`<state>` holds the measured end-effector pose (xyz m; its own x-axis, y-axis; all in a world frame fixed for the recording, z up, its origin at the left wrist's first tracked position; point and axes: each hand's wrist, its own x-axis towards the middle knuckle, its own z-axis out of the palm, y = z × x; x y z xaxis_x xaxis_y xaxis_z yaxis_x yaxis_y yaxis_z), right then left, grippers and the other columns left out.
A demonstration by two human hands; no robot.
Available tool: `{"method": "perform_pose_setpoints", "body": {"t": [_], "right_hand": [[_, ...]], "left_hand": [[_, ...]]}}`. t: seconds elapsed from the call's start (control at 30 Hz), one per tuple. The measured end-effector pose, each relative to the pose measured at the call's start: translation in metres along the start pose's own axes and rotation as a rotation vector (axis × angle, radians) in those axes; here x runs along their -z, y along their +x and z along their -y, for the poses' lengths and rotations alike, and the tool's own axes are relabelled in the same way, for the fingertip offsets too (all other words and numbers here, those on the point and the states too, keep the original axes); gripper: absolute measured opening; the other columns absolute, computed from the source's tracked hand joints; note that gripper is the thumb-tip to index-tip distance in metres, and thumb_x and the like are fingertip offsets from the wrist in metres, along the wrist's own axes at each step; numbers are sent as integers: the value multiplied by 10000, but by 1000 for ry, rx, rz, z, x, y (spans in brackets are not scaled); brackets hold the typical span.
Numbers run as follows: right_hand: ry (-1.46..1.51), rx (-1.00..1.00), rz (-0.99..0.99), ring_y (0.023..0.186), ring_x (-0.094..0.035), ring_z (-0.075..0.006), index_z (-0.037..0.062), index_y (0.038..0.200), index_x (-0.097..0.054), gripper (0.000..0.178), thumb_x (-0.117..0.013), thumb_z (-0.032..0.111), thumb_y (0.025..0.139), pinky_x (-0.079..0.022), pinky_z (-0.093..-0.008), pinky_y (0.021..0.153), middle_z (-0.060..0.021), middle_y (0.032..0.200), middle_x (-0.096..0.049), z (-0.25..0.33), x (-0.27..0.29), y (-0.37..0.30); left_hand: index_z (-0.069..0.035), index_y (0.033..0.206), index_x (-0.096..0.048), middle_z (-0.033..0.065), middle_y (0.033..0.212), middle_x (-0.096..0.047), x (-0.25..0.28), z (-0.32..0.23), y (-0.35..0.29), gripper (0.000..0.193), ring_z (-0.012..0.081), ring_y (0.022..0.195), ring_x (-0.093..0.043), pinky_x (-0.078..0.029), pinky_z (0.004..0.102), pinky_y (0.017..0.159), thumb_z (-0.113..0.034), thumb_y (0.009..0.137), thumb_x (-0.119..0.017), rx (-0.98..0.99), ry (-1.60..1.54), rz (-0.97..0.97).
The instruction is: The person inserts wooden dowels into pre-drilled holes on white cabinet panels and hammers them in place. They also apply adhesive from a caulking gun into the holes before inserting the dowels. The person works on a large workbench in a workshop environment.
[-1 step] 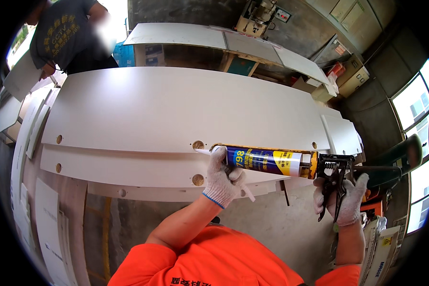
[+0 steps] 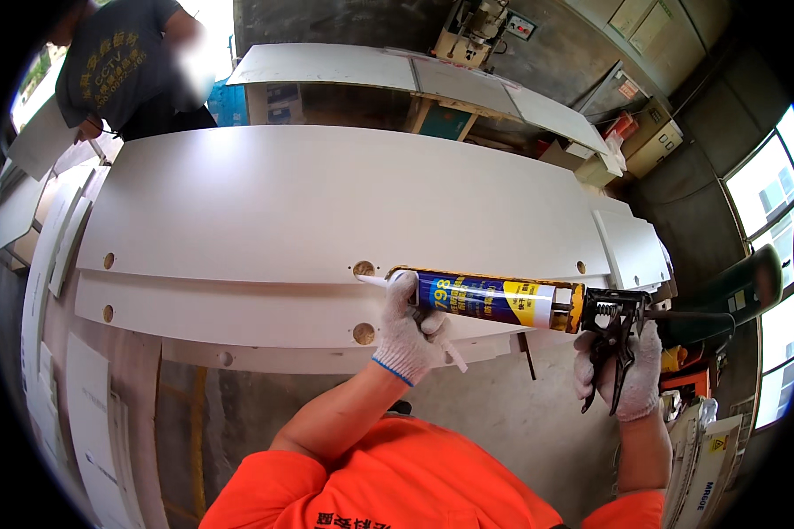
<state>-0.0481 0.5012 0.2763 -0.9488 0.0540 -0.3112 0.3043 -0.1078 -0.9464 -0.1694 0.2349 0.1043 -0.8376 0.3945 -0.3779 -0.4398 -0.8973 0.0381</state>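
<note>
A caulking gun [image 2: 576, 307] loaded with a blue and yellow sealant cartridge [image 2: 490, 298] lies level across my view, its white nozzle [image 2: 372, 280] pointing left. My left hand [image 2: 406, 326], in a white knit glove, is closed around the cartridge's front end. A thin white plastic piece [image 2: 455, 356] sticks out below those fingers; its kind is unclear. At the rear, my gloved right hand [image 2: 631, 370] grips the black handle and trigger [image 2: 610, 357]. Under the nozzle lie white panels [image 2: 326, 194] with round holes [image 2: 363, 333] near their edges.
A person [image 2: 119, 75] in a dark shirt stands at the far left holding a board [image 2: 40, 141]. Behind the panels runs a long workbench [image 2: 326, 66] with a machine [image 2: 474, 35]. More boards [image 2: 93, 423] lean at the left. A dark green cylinder [image 2: 732, 295] stands right of the gun.
My right hand has shifted slightly left, its thumb now closer to the handle. The gun's rear has moved a little left and down. My left hand stays almost in place.
</note>
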Motion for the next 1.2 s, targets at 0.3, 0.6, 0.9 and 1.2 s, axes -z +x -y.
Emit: {"method": "perform_pose_setpoints", "body": {"t": [0.3, 0.6, 0.9, 1.2], "right_hand": [[194, 102, 15, 781, -718, -314, -48, 1324, -633, 664, -929, 302, 843, -580, -479, 662, -170, 957, -737, -59, 118, -44], [-6, 236, -414, 756, -697, -262, -17, 1174, -632, 294, -757, 39, 914, -578, -434, 680, -130, 872, -697, -57, 264, -168], [-316, 19, -513, 694, -671, -140, 33, 1078, -650, 101, -667, 96, 1001, -542, -294, 594, -47, 837, -680, -19, 311, -113], [-348, -16, -443, 606, -609, -116, 44, 990, -653, 118, -670, 160, 1002, -499, -284, 563, -14, 723, -635, 22, 329, -81]], "left_hand": [[-182, 913, -560, -30, 641, -516, -39, 99, 25, 307, 98, 437, -368, -223, 302, 420, -402, 935, -772, -63, 357, 96], [-113, 947, -621, 42, 680, -591, -80, 339, 92, 334, 153, 452, -424, -302, 304, 440, -431, 965, -721, 494, 280, 131], [-83, 872, -641, 41, 672, -619, -77, 409, 182, 413, 141, 416, -396, -287, 288, 410, -486, 923, -710, 486, 225, 117], [-164, 819, -585, -7, 667, -594, -89, 412, 201, 364, 135, 440, -398, -262, 298, 426, -477, 974, -686, 497, 114, 139]]}}
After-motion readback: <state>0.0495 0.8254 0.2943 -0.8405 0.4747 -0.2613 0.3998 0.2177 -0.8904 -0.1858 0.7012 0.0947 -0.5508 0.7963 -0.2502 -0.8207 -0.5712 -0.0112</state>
